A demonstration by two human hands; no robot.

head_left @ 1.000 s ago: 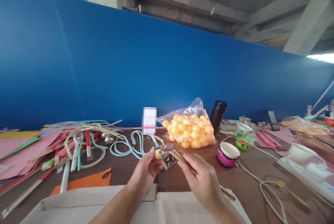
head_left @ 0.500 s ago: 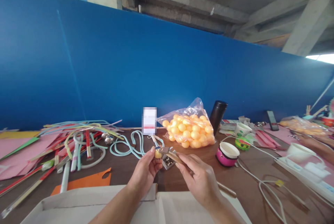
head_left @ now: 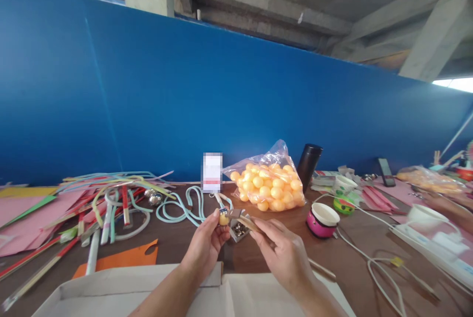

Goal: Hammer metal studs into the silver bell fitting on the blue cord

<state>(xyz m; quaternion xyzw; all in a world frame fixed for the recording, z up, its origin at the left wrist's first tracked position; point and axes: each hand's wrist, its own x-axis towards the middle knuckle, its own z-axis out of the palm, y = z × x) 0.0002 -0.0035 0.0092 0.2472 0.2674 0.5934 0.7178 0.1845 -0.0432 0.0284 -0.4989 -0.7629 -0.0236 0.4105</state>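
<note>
My left hand (head_left: 205, 246) pinches a small orange ball (head_left: 223, 219) between thumb and fingers, above the brown table. My right hand (head_left: 284, 254) is closed round a wooden-handled tool (head_left: 246, 221) whose metal head rests against the ball. Just behind the ball lies a small open box of metal bits (head_left: 238, 229). A clear bag full of orange balls (head_left: 268, 184) sits a little farther back.
Coloured paper strips and straws (head_left: 107, 199) litter the left side, beside a teal cord (head_left: 183, 206). A pink pot (head_left: 322, 218), black tumbler (head_left: 309, 162), white cables (head_left: 373, 263) and another person's arm (head_left: 449, 206) are on the right. A cream cloth (head_left: 121, 290) lies by me.
My right hand has brought the tool's head left, from just clear of the ball to against it. My left hand keeps the ball in nearly the same place.
</note>
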